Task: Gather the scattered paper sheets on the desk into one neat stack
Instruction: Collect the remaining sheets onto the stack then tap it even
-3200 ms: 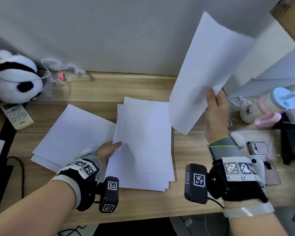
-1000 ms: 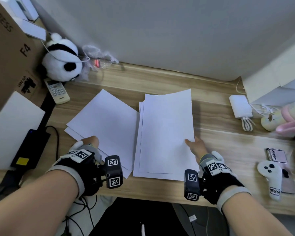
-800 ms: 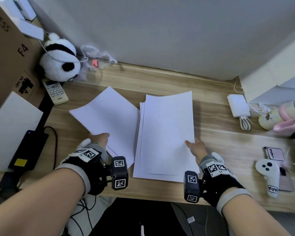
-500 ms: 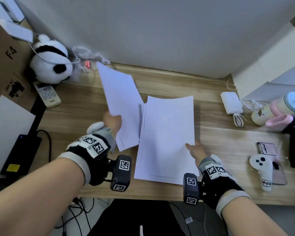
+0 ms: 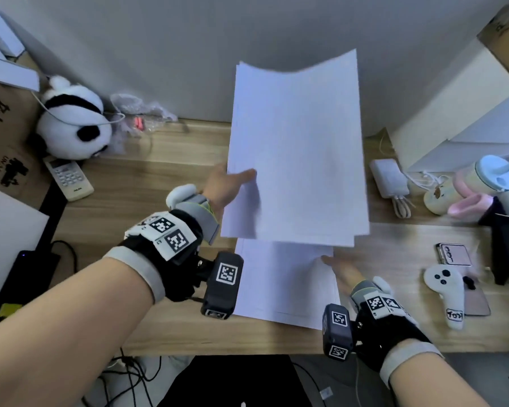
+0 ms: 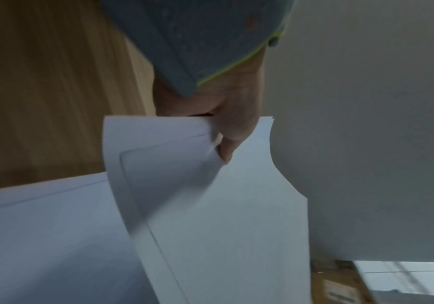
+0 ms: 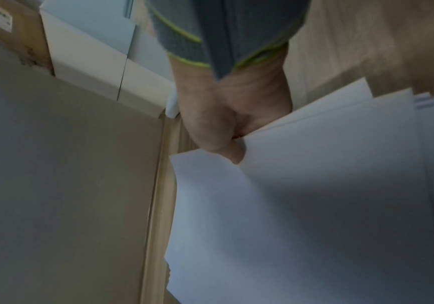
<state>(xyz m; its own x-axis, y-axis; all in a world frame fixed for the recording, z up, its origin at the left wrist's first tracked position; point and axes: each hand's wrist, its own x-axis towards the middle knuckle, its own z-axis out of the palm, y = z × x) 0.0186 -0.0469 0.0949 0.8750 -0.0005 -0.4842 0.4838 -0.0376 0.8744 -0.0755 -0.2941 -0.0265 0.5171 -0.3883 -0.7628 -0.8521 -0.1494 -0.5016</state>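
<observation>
My left hand (image 5: 241,177) pinches a few white sheets (image 5: 297,148) by their left edge and holds them in the air, tilted up toward the wall, over the far part of the paper stack (image 5: 285,277). The stack lies flat on the wooden desk (image 5: 159,327) near the front edge. In the left wrist view the thumb (image 6: 226,144) presses on the held sheets (image 6: 223,226). My right hand (image 5: 331,261) holds the stack's right edge; in the right wrist view its thumb (image 7: 226,148) lies on top of the stack (image 7: 314,205) and the fingers are hidden beneath.
A panda plush (image 5: 74,124) and a remote (image 5: 69,179) sit at the back left beside a cardboard box (image 5: 0,113). On the right lie a power bank (image 5: 390,177), cups (image 5: 488,177), a phone (image 5: 454,254) and a white controller (image 5: 447,292).
My left hand picked up the sheets from the left of the desk and carried them up and right, over the stack. The right hand stayed on the stack's right edge.
</observation>
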